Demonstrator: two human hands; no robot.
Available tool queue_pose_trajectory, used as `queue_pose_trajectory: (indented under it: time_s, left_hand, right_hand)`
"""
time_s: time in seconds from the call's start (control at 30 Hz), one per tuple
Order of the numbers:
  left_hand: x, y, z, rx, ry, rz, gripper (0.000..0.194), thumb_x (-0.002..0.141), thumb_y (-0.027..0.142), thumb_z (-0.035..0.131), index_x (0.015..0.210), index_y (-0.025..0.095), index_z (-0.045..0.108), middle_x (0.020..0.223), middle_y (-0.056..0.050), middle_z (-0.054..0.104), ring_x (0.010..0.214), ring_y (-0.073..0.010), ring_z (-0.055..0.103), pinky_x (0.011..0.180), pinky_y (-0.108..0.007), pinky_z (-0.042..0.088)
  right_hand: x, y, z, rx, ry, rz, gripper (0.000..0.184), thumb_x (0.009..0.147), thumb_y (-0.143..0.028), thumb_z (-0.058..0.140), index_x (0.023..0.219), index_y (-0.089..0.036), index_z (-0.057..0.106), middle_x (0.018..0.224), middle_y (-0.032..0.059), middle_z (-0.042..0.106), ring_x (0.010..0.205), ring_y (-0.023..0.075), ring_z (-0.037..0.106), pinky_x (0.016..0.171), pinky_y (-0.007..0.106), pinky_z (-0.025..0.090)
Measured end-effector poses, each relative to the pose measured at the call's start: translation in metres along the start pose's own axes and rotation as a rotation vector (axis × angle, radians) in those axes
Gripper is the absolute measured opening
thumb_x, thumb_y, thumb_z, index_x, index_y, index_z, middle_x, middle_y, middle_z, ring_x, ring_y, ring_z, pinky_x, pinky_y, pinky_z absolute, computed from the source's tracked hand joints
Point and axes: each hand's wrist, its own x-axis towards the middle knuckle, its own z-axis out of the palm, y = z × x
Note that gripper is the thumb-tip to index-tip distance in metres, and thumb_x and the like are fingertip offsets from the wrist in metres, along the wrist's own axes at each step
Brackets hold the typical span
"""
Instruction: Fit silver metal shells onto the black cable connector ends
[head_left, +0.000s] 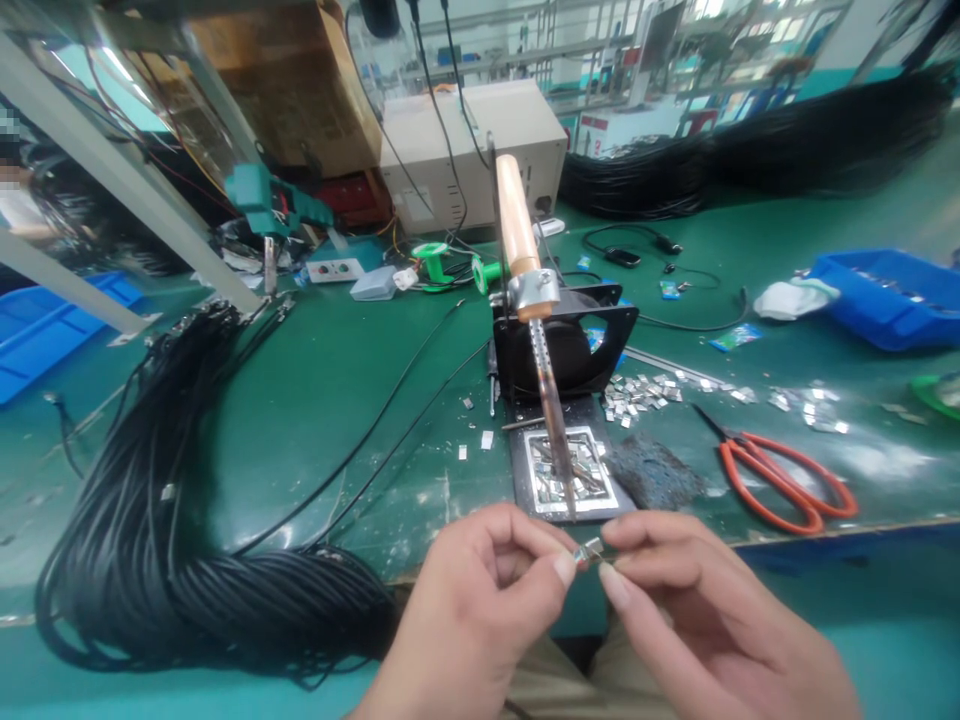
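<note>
My left hand (495,590) pinches a small metal cable connector (589,549) between thumb and forefinger. My right hand (697,610) is closed close against the connector's other side; its thumb and fingertips are pressed near each other, and what they grip is too small to make out. Just above the connector is the dark tip of a soldering iron (551,400), which points down from a stand (570,350) and has a wooden handle. Under the iron lies a square metal-rimmed tray (532,475) with small metal pieces. A dark scouring pad (652,472) lies beside it.
Orange-handled scissors (780,480) lie at the right near the table edge. Loose metal shells (641,397) are scattered behind the pad. A thick bundle of black cables (165,520) fills the left. A blue bin (885,300) stands at right, a beige machine (472,155) behind.
</note>
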Motion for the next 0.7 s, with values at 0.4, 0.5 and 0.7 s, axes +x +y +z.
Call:
queue_pose_trajectory:
  time_s: [0.4, 0.5, 0.7]
  left_hand:
    - [0.006, -0.004, -0.004, -0.018, 0.009, 0.034, 0.019, 0.09, 0.031, 0.08, 0.078, 0.018, 0.072, 0.073, 0.002, 0.068, 0.065, -0.0109, 0.057, 0.063, -0.021, 0.043]
    - [0.007, -0.004, -0.003, -0.022, 0.006, 0.043, 0.019, 0.09, 0.03, 0.081, 0.079, 0.017, 0.072, 0.081, -0.001, 0.074, 0.072, -0.0123, 0.063, 0.066, -0.021, 0.046]
    - [0.006, -0.002, -0.003, -0.006, 0.021, 0.068, 0.016, 0.089, 0.028, 0.08, 0.078, 0.019, 0.073, 0.089, -0.002, 0.077, 0.072, -0.013, 0.062, 0.065, -0.023, 0.047]
  right_hand:
    - [0.003, 0.001, 0.007, -0.019, -0.002, 0.026, 0.014, 0.096, -0.018, 0.07, 0.088, -0.03, 0.071, 0.107, -0.0027, 0.075, 0.091, 0.0117, 0.078, 0.082, 0.017, 0.062]
    - [0.006, 0.002, 0.01, -0.016, 0.011, 0.017, 0.015, 0.096, -0.018, 0.069, 0.089, -0.03, 0.07, 0.107, -0.0032, 0.074, 0.09, 0.011, 0.077, 0.08, 0.017, 0.061]
    - [0.005, 0.001, 0.015, 0.029, 0.02, 0.028, 0.015, 0.096, -0.017, 0.07, 0.091, -0.031, 0.069, 0.109, -0.003, 0.072, 0.092, 0.0115, 0.076, 0.082, 0.02, 0.06]
